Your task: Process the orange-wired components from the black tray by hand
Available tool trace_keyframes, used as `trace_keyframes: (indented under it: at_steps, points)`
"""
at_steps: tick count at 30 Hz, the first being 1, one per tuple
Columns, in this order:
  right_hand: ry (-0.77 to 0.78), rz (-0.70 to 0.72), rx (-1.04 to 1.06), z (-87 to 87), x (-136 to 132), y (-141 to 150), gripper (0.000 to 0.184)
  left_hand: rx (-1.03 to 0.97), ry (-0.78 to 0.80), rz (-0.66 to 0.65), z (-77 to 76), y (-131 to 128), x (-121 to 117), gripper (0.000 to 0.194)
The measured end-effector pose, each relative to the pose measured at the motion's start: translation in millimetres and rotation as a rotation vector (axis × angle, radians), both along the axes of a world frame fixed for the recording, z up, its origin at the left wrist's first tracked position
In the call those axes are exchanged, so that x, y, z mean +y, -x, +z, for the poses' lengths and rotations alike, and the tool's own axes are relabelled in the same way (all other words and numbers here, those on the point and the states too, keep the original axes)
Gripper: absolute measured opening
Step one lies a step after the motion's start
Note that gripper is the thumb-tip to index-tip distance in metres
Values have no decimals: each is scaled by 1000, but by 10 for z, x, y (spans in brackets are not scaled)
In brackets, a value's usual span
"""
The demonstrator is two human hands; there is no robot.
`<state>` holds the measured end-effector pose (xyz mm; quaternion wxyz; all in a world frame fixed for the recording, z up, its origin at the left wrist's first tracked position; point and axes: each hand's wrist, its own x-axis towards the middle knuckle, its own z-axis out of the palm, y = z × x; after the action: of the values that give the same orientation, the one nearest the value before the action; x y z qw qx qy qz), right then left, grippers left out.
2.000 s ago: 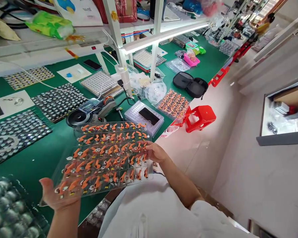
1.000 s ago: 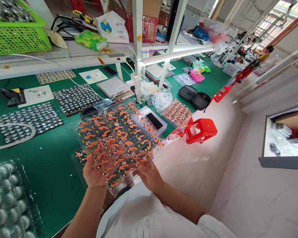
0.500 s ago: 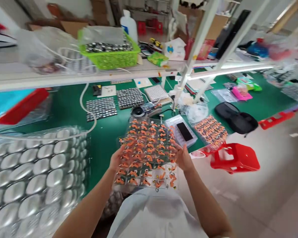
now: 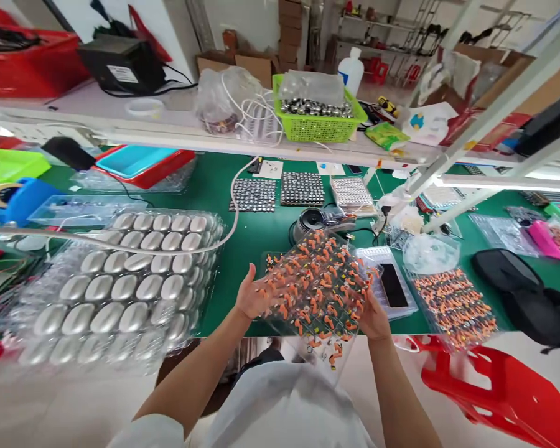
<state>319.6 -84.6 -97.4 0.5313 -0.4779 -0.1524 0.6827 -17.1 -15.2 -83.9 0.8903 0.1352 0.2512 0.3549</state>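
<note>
Between my two hands is a clear plastic tray (image 4: 317, 283) filled with rows of small orange parts, held tilted over the bench's front edge. My left hand (image 4: 252, 295) grips its left side, thumb raised. On the right side my right hand (image 4: 374, 316) is closed round the edge, its fingers partly under the tray. Under the tray's far left corner, another tray with small parts (image 4: 273, 260) shows on the green bench. Close to my right hand lies a white plastic case (image 4: 408, 303) with a dark phone (image 4: 394, 285) on top.
Stacked clear trays of silver oval shells (image 4: 126, 286) stand at left. A second tray of orange parts (image 4: 457, 308) overhangs the bench at right, above a red stool (image 4: 504, 386). A white cable (image 4: 236, 211) hangs from the shelf (image 4: 168, 134), which holds a green basket (image 4: 317, 129).
My view has swung left, so the scene sits further right. The tray of orange parts has rotated and tilted in my hands, which still hold both sides.
</note>
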Motion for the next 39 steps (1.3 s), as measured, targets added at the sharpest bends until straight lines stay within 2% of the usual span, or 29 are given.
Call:
trace_keyframes:
  at_steps: [4, 6, 8, 11, 15, 19, 21, 24, 28, 39]
  points:
    - [-38, -63, 31, -89, -104, 82, 53, -138, 75, 170, -196, 36, -247, 81]
    - [-44, -84, 59, -164, -220, 168, 52, -153, 64, 226, -302, 6, -369, 68]
    - [-40, -85, 87, -256, -355, 276, 53, -138, 30, 252, -399, -36, -451, 51]
    - [-19, -88, 157, -399, -537, 452, 56, -52, 2, 295, -528, -59, -462, 53]
    - [22, -47, 257, -527, -681, 655, 58, 158, 36, 357, -678, 63, -300, 37]
    - [87, 70, 277, -607, -747, 785, 60, 267, 75, 364, -822, 311, -92, 20]
    - [129, 121, 254, -670, -774, 831, 53, 306, 92, 345, -892, 426, -9, 16]
    - [193, 150, 210, -793, -801, 886, 33, 360, 116, 300, -992, 529, 88, 16]
    - [231, 120, 198, -929, -780, 919, 20, 421, 138, 258, -1114, 529, 203, 17]
    - [258, 25, 131, -1209, -485, 924, 34, 595, 130, 267, -1337, 423, 592, 18]
